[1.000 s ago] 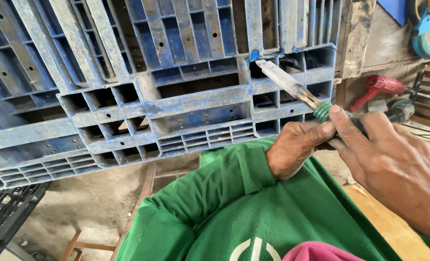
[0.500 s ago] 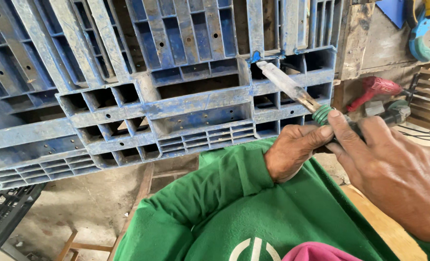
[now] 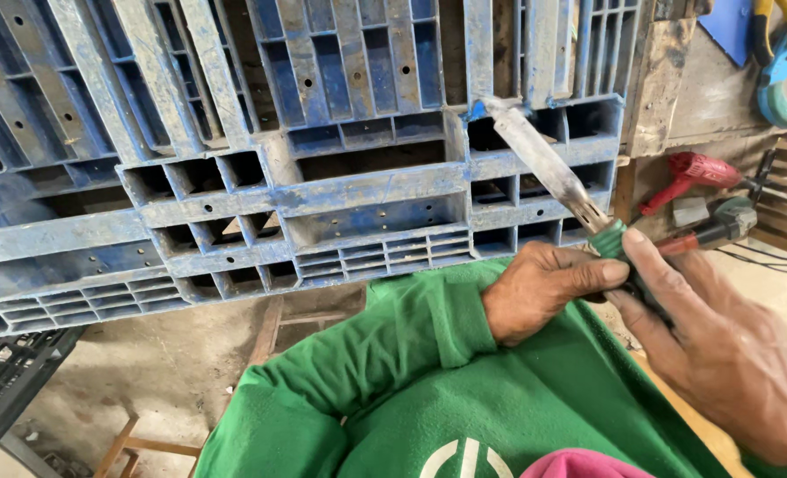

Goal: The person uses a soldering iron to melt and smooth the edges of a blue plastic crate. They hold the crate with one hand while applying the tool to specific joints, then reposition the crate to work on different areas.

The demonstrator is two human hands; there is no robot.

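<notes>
A pallet [image 3: 305,159] fills the upper left and centre of the frame. A chisel [image 3: 548,173] slants from the pallet's upper right edge down to two hands at lower right. Power tools [image 3: 703,199] lie at the right edge, behind the hands.

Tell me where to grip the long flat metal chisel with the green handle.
Grip the chisel by its green handle, coming from below on the near side. Its blade tip is against the blue plastic pallet, so only the handle end is free; both hands hold there.
</notes>
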